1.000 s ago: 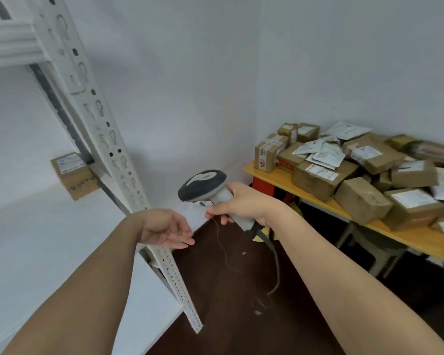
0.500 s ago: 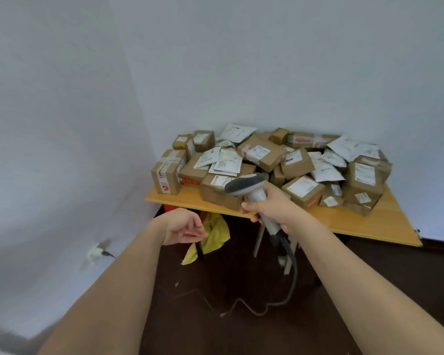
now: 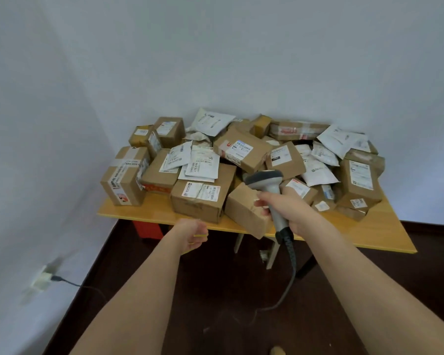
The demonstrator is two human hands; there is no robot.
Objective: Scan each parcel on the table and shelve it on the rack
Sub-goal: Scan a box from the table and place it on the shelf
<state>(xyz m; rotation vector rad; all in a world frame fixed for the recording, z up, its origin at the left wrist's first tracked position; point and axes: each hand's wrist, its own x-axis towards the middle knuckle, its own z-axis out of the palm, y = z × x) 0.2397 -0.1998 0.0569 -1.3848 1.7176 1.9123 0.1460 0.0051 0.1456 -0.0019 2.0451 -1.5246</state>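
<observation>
A wooden table (image 3: 385,234) in the room's corner carries a heap of several brown cardboard parcels and white mailer bags. A labelled brown box (image 3: 200,201) sits at the front edge, and a plain brown box (image 3: 244,213) leans over the edge beside it. My right hand (image 3: 285,206) grips the handle of a grey barcode scanner (image 3: 265,181), held just above the plain box. My left hand (image 3: 191,234) hangs in front of the table edge, fingers loosely curled, holding nothing. The rack is out of view.
The scanner's cable (image 3: 290,272) trails down to the dark floor. A wall plug with a cord (image 3: 44,278) sits low on the left wall. Something red (image 3: 148,229) stands under the table's left end. White walls close in behind and to the left.
The view has swung from the rack to the parcel table and come closer. Both hands have moved toward the table's front edge, the scanner still in my right hand.
</observation>
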